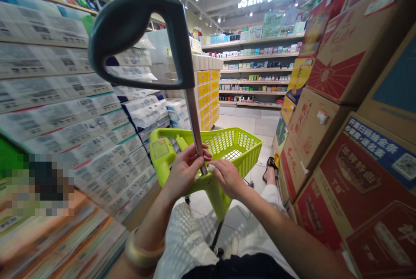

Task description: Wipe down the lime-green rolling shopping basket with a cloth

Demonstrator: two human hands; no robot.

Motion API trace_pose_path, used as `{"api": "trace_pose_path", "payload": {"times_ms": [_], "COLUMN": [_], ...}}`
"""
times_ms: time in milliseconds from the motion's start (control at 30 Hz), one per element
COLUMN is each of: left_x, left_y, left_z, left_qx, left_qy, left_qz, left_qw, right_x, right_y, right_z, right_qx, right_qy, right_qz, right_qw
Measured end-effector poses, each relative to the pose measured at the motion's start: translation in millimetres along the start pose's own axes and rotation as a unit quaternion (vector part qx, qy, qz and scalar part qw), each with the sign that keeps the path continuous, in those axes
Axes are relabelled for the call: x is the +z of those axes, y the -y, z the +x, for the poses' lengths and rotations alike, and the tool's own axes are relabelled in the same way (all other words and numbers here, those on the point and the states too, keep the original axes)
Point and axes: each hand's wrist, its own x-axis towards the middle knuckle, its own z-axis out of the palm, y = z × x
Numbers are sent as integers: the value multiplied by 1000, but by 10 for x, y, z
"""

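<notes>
A lime-green shopping cart basket [251,149] with lattice sides stands in front of me. From its near rim a metal pole [194,118] rises, topped by a dark grey loop handle [141,84]. My left hand [186,168] is wrapped round the pole's lower end, its thumb in front and fingertips showing past the far side. Close beside it, my right hand [229,177] pinches a small white wad [211,168], like crumpled tissue, against the base of the pole. Part of the wad is hidden by my fingers.
Stacked white paper packs [65,84] line the left side. Cardboard cartons [325,127] are piled close on the right. Yellow-fronted boxes [208,97] stand ahead on the left, and stocked shelves [256,69] close off the aisle. A sandalled foot [270,170] rests right of the cart.
</notes>
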Motion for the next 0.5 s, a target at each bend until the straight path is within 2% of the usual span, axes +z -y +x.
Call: {"api": "trace_pose_path", "payload": {"times_ms": [133, 267, 400, 500], "left_x": [-49, -77, -100, -112], "left_y": [-15, 26, 97, 93], "left_z": [-19, -22, 7, 20], "left_qx": [-8, -20, -2, 7], "left_qy": [16, 15, -11, -6], "left_qz": [7, 98, 292, 388], "left_qw": [1000, 995, 956, 922], "right_x": [18, 22, 58, 91], "right_y": [188, 178, 169, 203], "right_z": [21, 11, 15, 18], "right_qx": [-40, -22, -4, 3], "right_qy": [16, 6, -13, -22], "right_qz": [22, 44, 77, 91], "right_qw": [999, 999, 997, 996]}}
